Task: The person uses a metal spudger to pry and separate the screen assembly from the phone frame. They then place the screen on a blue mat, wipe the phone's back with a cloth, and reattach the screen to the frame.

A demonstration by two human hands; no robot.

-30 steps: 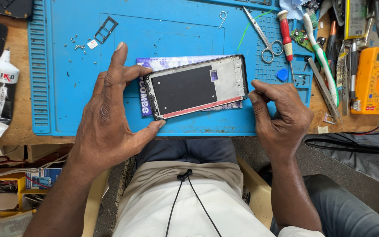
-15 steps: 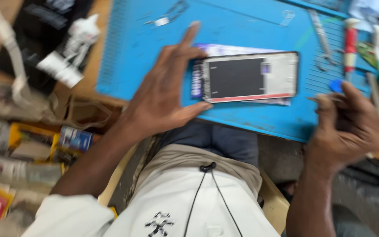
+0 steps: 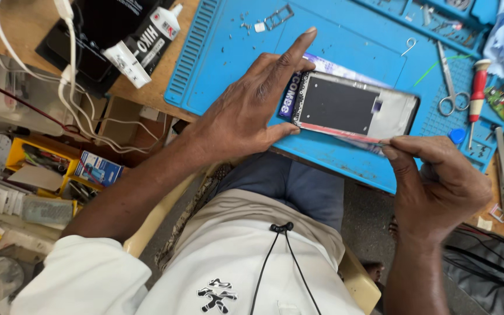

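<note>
— On the blue work mat [image 3: 351, 35], right at its near edge, lies the phone frame [image 3: 354, 109], open side up, its long side running across in front of me. From the head view that is all I have to go by.

— And your left hand?

— My left hand [image 3: 246, 114] lies flat over the frame's left end, thumb pressed against the near edge, forefinger stretched out past the far corner. It pins rather than grasps; nothing is closed inside it.

— The right?

— My right hand [image 3: 438, 181] is closed, thumb and forefinger pinched on a thin pick [image 3: 380, 144], whose tip touches the frame's near long edge, close to the right corner. The tool is so slim that I cannot tell what it is made of.

— How would you do this well?

— I judge the tip should stay shallow and nearly flat to the edge, so it lifts the seam and doesn't dig into the panel. The left hand must bear down evenly, or the frame will skate over the mat's lip toward my lap.

— Anything in the way?

— Scissors [image 3: 447, 81] and a red-handled screwdriver [image 3: 478, 93] lie just beyond the frame's right end, apart from it. A glue tube [image 3: 141, 44] rests off the mat to the left. Small screws [image 3: 245, 23] sit near the far-left corner, well apart from my hands.
</note>
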